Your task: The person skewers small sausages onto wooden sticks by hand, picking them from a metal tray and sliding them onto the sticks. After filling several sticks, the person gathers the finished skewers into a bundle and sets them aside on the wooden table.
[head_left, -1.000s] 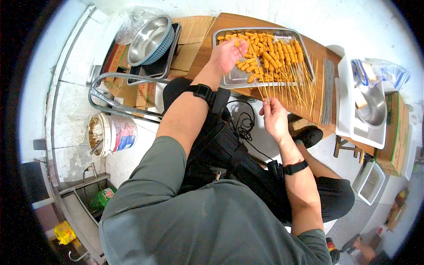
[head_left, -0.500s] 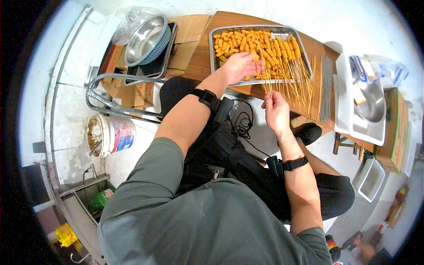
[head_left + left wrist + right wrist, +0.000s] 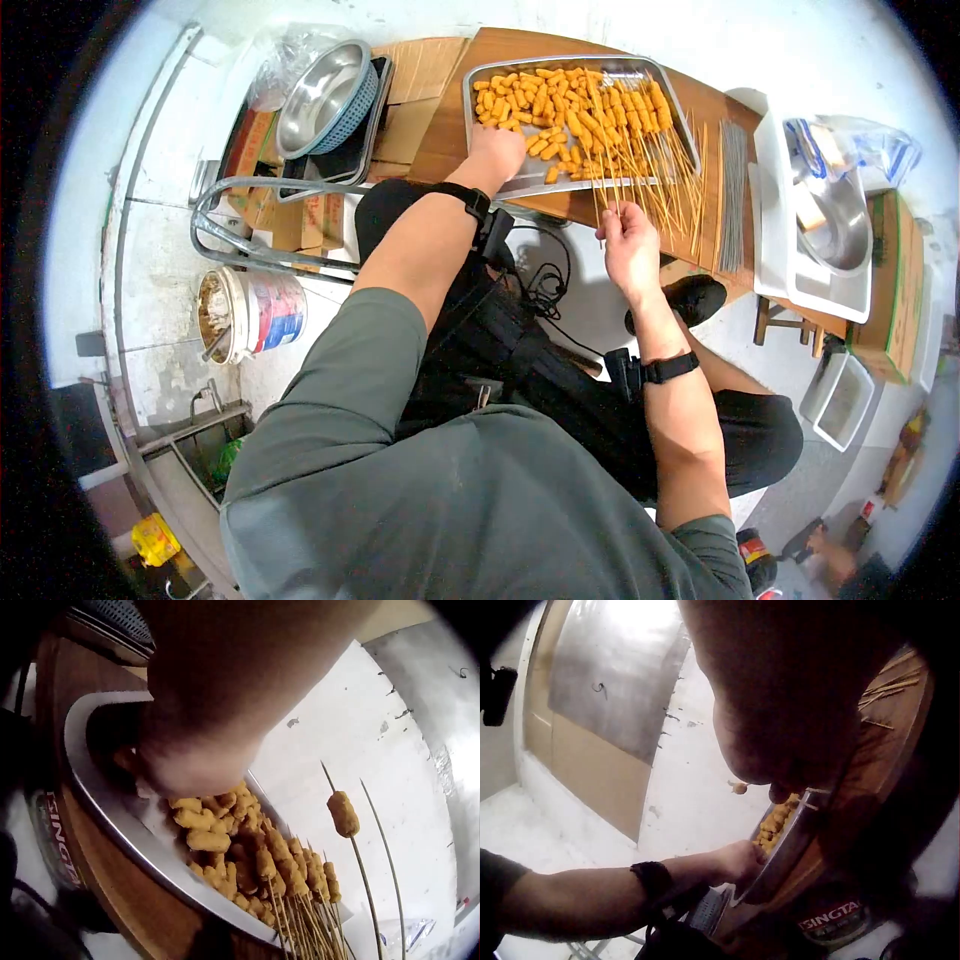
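Note:
A metal tray (image 3: 527, 178) holds a heap of short orange-brown food pieces (image 3: 545, 95). My left hand (image 3: 497, 153) reaches down at the tray's left end, at the edge of the heap; its fingertips are hidden in every view. Near the tray's front edge, my right hand (image 3: 630, 248) pinches thin bamboo skewers by their lower ends. One skewer (image 3: 364, 889) carries a single orange piece (image 3: 344, 814) below its tip, while a bare skewer (image 3: 391, 874) stands beside it. Loaded skewers (image 3: 645, 108) lie in the tray's right part, sticks pointing toward me.
Right of the tray, bare bamboo skewers (image 3: 700, 190) and a row of grey sticks (image 3: 736, 200) lie on the wooden table (image 3: 440, 125). Farther right is a white tub (image 3: 775, 225) with a metal bowl (image 3: 845, 235). At left sit a steel basin (image 3: 318, 100) and a bucket (image 3: 265, 315).
My left hand has left the skewers and moved left to the loose pieces at the tray's left end. My right hand keeps its pinch on the skewers, nearly in place.

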Demonstrator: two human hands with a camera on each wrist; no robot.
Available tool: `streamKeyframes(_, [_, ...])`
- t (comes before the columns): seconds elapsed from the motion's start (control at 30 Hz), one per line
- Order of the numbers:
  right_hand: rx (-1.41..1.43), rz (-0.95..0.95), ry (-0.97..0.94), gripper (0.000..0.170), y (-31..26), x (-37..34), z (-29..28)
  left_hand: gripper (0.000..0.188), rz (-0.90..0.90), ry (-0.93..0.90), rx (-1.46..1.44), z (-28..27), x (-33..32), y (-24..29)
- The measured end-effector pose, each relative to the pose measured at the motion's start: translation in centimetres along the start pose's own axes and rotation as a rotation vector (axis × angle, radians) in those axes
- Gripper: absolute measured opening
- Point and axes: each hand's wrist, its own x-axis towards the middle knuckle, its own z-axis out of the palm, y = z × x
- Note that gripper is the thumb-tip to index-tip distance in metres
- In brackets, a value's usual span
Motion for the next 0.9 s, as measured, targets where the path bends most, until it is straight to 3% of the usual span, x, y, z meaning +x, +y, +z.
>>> streamKeyframes(0.23, [0.027, 0.007, -0.003, 0.019, 0.3, -0.1, 0.3, 0.022, 0.093, 0.018, -0.178, 1.3, 0.5, -1.4])
streamKeyframes(0.37, [0.008, -0.007, -0.004, 0.02, 0.9, 0.0, 0.5, 0.022, 0.107, 0.066, -0.108, 1.8, 0.4, -1.3])
streamKeyframes(0.43, [-0.021, -0.028, -0.003, 0.02, 1.2, 0.0, 0.6, 0.025, 0.032, 0.221, -0.545, 1.9, 1.2, -1.2])
streamKeyframes(0.47, [0.008, -0.035, -0.004, 0.02, 1.5, 0.0, 0.7, 0.025, 0.035, 0.22, -0.545, 1.9, 1.7, -1.2])
streamKeyframes(0.53, [0.038, -0.045, -0.008, 0.02, 1.2, -0.4, 0.7, 0.026, 0.046, 0.066, -1.893, 1.1, 2.1, -1.5])
streamKeyframes(0.57, [0.034, -0.038, -0.019, 0.02, 0.8, -0.6, 0.7, 0.026, 0.045, 0.073, -1.892, 0.9, 2.5, -1.9])
streamKeyframes(0.63, [0.032, -0.038, -0.039, 0.021, 0.4, -0.9, 0.7, 0.022, 0.261, 0.014, -2.363, 0.7, 3.1, -2.7])
streamKeyframes(0.9, [-0.037, -0.046, -0.094, 0.02, -0.4, -1.2, 0.7, 0.02, 0.055, 0.14, -2.481, -0.9, 2.4, -3.1])
